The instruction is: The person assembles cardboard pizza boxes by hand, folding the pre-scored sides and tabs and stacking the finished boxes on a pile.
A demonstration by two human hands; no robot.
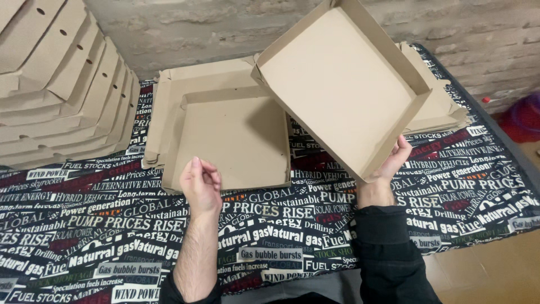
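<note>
My right hand (394,162) grips the near corner of a folded brown cardboard box tray (337,79) and holds it tilted up in the air, open side toward me. My left hand (201,183) hovers with loosely curled fingers, holding nothing, at the near edge of another folded cardboard tray (236,135) that lies flat on the table. That flat tray rests on a pile of unfolded cardboard blanks (169,90).
A tall leaning stack of folded cardboard boxes (56,84) fills the far left. More flat cardboard pieces (439,107) lie at the far right, behind the raised tray. A printed black cloth (281,236) covers the table. A brick wall (197,28) stands behind.
</note>
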